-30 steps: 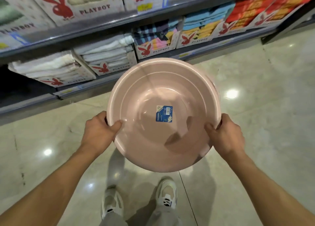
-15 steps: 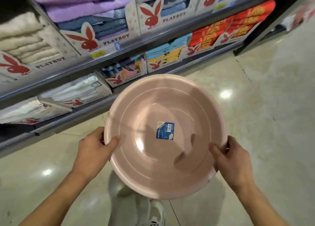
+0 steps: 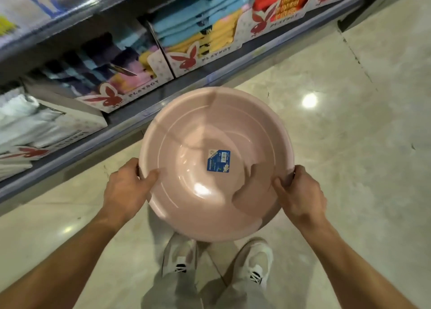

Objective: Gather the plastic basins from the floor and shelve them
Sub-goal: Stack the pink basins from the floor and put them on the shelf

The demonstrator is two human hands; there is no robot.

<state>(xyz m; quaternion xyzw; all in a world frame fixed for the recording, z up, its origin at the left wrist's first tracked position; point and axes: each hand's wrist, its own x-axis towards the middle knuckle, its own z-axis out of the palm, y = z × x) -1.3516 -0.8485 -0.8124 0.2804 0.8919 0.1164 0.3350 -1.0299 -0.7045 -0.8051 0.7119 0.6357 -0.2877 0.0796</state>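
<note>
Pink basin (image 3: 186, 192) lower vs 0.5 s ago; L hand (image 3: 126, 187), R hand (image 3: 300, 194) grip clamped on rim.

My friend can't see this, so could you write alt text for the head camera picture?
Two bare hands, left hand and right hand, grip opposite rims of an empty pink plastic basin with a blue sticker inside. It is held above a glossy tiled floor, beside a low shelf of boxed towels.

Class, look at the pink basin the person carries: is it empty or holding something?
Empty. The pink basin shows its bare inside, with only a blue label stuck on the bottom.
</note>
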